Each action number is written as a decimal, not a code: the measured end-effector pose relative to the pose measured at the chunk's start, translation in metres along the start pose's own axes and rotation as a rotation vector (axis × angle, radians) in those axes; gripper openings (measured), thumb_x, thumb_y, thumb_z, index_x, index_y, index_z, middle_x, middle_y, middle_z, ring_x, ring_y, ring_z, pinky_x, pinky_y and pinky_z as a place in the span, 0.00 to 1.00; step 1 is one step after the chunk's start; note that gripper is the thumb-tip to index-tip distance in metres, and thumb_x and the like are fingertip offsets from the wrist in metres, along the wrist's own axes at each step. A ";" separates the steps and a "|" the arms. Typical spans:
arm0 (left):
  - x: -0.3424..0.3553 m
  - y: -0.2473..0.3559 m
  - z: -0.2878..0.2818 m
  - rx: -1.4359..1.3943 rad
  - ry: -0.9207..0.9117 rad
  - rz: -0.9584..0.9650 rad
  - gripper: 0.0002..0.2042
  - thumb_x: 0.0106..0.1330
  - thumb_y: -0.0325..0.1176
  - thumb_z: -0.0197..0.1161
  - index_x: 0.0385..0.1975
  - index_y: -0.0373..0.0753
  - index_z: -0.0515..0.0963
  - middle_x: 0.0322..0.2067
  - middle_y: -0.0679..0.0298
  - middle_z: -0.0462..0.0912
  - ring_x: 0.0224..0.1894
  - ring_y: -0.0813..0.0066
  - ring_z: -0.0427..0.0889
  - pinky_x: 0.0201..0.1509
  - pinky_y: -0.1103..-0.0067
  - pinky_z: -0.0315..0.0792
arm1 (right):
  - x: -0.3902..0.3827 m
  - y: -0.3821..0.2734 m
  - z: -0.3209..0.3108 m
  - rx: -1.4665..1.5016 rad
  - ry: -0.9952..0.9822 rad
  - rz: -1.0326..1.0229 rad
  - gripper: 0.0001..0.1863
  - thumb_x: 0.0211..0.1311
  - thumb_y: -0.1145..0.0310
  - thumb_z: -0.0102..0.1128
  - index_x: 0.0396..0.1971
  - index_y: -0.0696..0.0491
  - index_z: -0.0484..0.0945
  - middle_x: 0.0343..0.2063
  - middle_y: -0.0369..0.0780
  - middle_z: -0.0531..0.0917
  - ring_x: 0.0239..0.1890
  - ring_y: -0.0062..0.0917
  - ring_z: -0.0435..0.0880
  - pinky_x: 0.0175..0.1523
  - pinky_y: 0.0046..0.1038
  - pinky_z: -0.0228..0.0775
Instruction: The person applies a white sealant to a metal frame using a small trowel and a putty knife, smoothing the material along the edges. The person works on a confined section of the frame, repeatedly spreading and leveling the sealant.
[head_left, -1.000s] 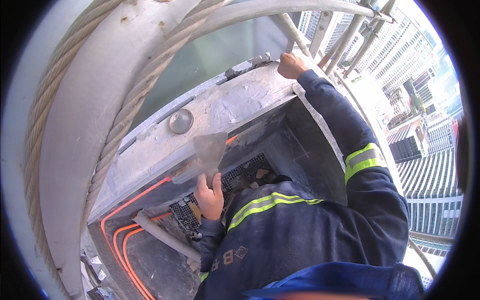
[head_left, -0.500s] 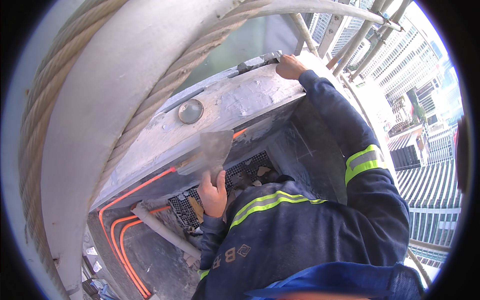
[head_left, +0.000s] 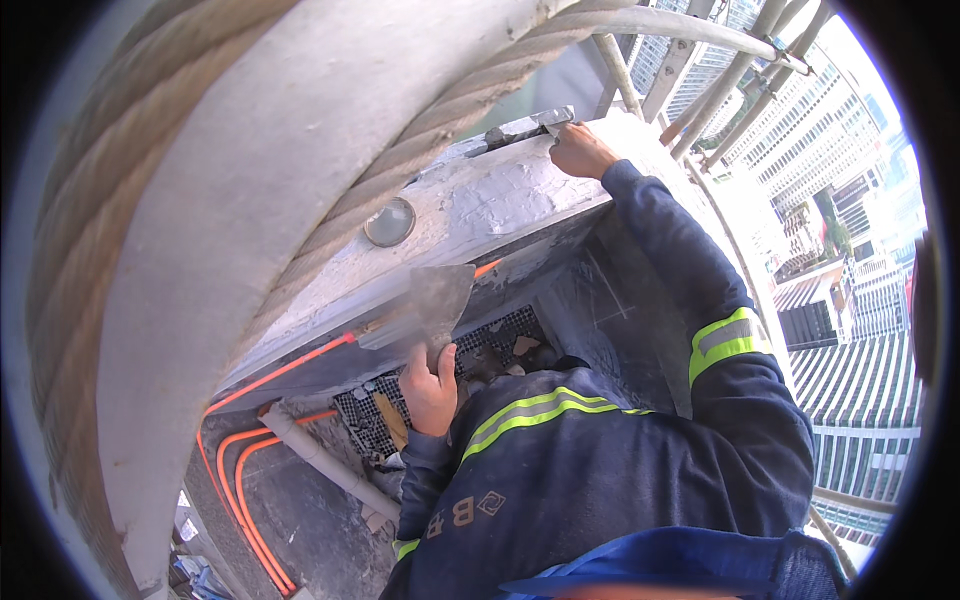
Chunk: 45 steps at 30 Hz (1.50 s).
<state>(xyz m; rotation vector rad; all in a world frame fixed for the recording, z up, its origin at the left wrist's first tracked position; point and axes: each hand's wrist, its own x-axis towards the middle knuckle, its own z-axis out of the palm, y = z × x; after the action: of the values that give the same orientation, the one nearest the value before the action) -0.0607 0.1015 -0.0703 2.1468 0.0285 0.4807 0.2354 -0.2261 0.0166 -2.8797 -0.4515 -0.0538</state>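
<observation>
left hand (head_left: 430,385) clamped on trowel (head_left: 438,300) handle, blade flat against concrete beam (head_left: 500,205) face for spreading | right hand (head_left: 580,150) gripping beam top edge, steadying | orange conduits (head_left: 240,470) below

Thick twisted steel cable (head_left: 440,130) arcing from 9 to 1 o'clock, grey plastered concrete ledge (head_left: 500,205) at centre, orange conduits (head_left: 245,480) at 7 o'clock (beside a grey pipe (head_left: 320,460)), metal scaffold tubes (head_left: 700,75) at 1 o'clock, high-rise towers (head_left: 850,390) far below at 3 o'clock, bright daylight.
</observation>
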 end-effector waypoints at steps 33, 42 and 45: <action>0.010 0.004 0.013 -0.024 -0.034 -0.015 0.17 0.70 0.39 0.68 0.38 0.29 0.75 0.30 0.41 0.79 0.35 0.36 0.79 0.38 0.59 0.73 | -0.045 0.052 -0.021 0.022 0.199 0.071 0.19 0.61 0.67 0.52 0.49 0.54 0.86 0.43 0.52 0.86 0.46 0.44 0.85 0.56 0.43 0.76; 0.014 0.010 0.017 -0.011 -0.078 0.003 0.17 0.71 0.41 0.68 0.39 0.30 0.75 0.31 0.41 0.80 0.35 0.36 0.80 0.37 0.59 0.73 | -0.038 0.069 0.005 -0.003 0.103 -0.024 0.27 0.64 0.71 0.50 0.64 0.50 0.78 0.59 0.45 0.77 0.57 0.41 0.81 0.63 0.40 0.72; 0.013 0.015 0.019 0.002 -0.079 0.002 0.17 0.71 0.41 0.68 0.39 0.30 0.75 0.32 0.42 0.81 0.35 0.36 0.80 0.37 0.59 0.73 | -0.038 0.077 0.011 0.031 0.055 -0.056 0.27 0.64 0.74 0.51 0.64 0.50 0.79 0.59 0.45 0.77 0.60 0.40 0.79 0.64 0.37 0.71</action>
<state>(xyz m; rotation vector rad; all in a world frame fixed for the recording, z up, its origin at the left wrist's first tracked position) -0.0445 0.0808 -0.0640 2.1662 -0.0177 0.3972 0.2230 -0.3063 -0.0133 -2.8271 -0.5178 -0.1334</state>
